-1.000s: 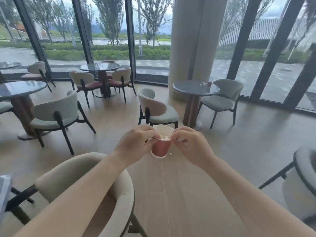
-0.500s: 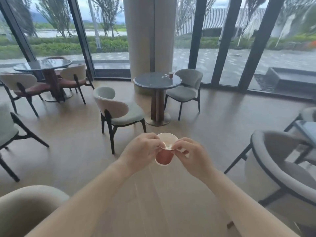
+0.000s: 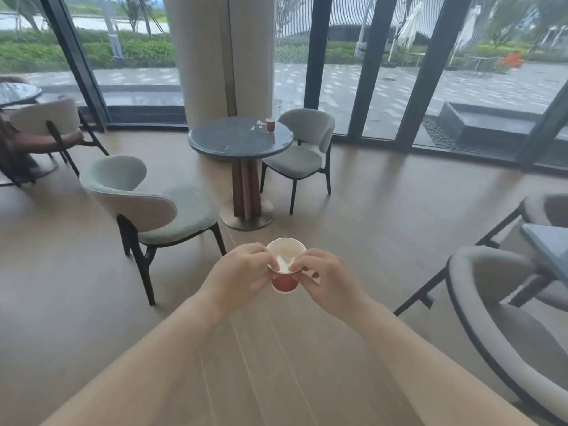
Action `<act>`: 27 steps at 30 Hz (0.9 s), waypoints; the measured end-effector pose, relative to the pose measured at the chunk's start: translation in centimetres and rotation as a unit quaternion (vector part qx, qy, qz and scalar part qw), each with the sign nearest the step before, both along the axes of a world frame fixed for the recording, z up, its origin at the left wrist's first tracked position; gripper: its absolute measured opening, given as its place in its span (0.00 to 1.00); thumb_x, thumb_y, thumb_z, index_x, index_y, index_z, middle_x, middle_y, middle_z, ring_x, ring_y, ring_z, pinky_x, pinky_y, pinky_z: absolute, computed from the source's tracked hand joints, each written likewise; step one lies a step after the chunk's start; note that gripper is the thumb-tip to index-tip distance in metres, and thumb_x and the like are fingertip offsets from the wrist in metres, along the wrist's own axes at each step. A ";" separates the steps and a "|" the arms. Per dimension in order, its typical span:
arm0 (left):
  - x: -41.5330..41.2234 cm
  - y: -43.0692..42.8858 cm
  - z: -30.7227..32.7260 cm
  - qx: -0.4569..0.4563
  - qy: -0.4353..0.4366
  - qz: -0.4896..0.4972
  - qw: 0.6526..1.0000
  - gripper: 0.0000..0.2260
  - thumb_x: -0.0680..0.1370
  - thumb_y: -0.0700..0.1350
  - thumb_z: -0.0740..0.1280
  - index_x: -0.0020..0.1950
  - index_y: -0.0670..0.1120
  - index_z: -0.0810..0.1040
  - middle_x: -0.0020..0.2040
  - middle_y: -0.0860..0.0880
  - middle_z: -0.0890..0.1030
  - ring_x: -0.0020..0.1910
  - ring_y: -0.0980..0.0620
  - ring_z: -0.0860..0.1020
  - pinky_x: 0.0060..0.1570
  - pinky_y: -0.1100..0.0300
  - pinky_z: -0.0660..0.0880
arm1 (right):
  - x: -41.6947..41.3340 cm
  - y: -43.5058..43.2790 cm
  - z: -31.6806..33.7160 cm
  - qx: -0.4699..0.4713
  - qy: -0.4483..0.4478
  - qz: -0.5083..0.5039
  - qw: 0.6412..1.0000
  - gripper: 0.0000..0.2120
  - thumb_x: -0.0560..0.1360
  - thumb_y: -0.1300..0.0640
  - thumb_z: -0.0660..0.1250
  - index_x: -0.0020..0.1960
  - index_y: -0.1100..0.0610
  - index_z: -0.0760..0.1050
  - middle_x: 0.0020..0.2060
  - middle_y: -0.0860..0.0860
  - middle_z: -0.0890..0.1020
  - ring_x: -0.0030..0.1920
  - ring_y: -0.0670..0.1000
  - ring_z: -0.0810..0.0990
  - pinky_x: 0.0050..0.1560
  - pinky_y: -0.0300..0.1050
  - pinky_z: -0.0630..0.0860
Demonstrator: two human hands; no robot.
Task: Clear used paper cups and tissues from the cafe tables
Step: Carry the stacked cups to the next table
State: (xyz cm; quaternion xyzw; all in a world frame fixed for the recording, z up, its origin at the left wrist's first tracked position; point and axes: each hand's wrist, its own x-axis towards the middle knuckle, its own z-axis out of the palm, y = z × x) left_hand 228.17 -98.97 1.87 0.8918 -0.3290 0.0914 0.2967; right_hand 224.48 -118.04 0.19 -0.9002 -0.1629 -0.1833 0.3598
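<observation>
I hold a red paper cup [image 3: 284, 282] with a white inside in front of me, above the wooden floor. My left hand [image 3: 238, 276] grips its left side and rim. My right hand [image 3: 327, 279] pinches the right rim, and white tissue [image 3: 284, 262] lies inside the cup. Ahead stands a round dark table [image 3: 233, 142]. On its far right part sits another red paper cup [image 3: 270, 124], with small white tissue scraps [image 3: 257, 127] to its left.
A pale chair [image 3: 147, 204] stands left of the round table and a grey chair [image 3: 302, 149] right of it. A thick column [image 3: 219, 56] rises behind. At my right are a curved chair [image 3: 479, 302] and a table corner [image 3: 547, 247]. Another table with chairs [image 3: 40, 127] stands far left.
The view has swung and moved nearer to the round table with the second cup. Both hands keep the same hold on the cup between them.
</observation>
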 end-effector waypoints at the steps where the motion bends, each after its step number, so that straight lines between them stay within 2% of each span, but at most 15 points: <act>1: 1.8 -0.7 -0.1 0.000 0.004 -0.003 1.000 0.04 0.73 0.41 0.71 0.46 0.44 0.82 0.48 0.48 0.80 0.49 0.46 0.77 0.49 0.54 0.74 | 1.5 -0.5 -0.2 0.000 0.002 -0.008 1.000 0.04 0.70 0.64 0.71 0.44 0.57 0.81 0.42 0.50 0.82 0.42 0.53 0.79 0.40 0.51 0.76; 8: 13.7 -3.2 -2.9 0.001 0.037 -0.005 0.999 0.10 0.72 0.44 0.71 0.53 0.49 0.80 0.56 0.53 0.75 0.52 0.56 0.76 0.48 0.55 0.75 | 13.1 -3.8 -3.1 0.013 0.047 -0.034 0.998 0.03 0.70 0.65 0.71 0.42 0.59 0.81 0.41 0.51 0.82 0.41 0.54 0.79 0.40 0.54 0.76; 12: 21.7 -2.7 -5.1 0.016 0.049 0.039 0.998 0.07 0.73 0.47 0.71 0.50 0.52 0.79 0.57 0.55 0.72 0.51 0.58 0.74 0.45 0.58 0.73 | 22.3 -4.2 -5.2 -0.013 0.072 0.007 0.997 0.04 0.71 0.64 0.69 0.43 0.57 0.80 0.43 0.49 0.81 0.44 0.51 0.78 0.42 0.51 0.76; 17: 30.4 -1.5 -6.6 0.036 0.082 0.117 0.989 0.03 0.72 0.48 0.71 0.45 0.52 0.80 0.57 0.55 0.73 0.51 0.57 0.75 0.48 0.53 0.75 | 33.8 -2.9 -7.0 -0.019 0.089 0.086 0.992 0.04 0.71 0.63 0.68 0.44 0.56 0.79 0.43 0.48 0.80 0.44 0.50 0.77 0.42 0.50 0.76; 22: 36.8 0.2 -8.1 0.037 0.099 0.167 0.980 0.03 0.72 0.45 0.72 0.45 0.49 0.81 0.56 0.52 0.75 0.52 0.59 0.74 0.49 0.63 0.69 | 42.3 -1.1 -8.2 -0.028 0.111 0.140 0.984 0.04 0.70 0.63 0.69 0.43 0.56 0.79 0.43 0.49 0.80 0.41 0.50 0.76 0.40 0.51 0.76; 27: 42.7 3.2 -10.0 0.045 0.119 0.170 0.977 0.04 0.74 0.48 0.70 0.47 0.50 0.80 0.57 0.53 0.74 0.53 0.54 0.76 0.50 0.56 0.74 | 48.5 1.9 -9.6 -0.029 0.123 0.153 0.980 0.03 0.70 0.62 0.70 0.43 0.56 0.79 0.44 0.50 0.80 0.37 0.44 0.70 0.38 0.48 0.75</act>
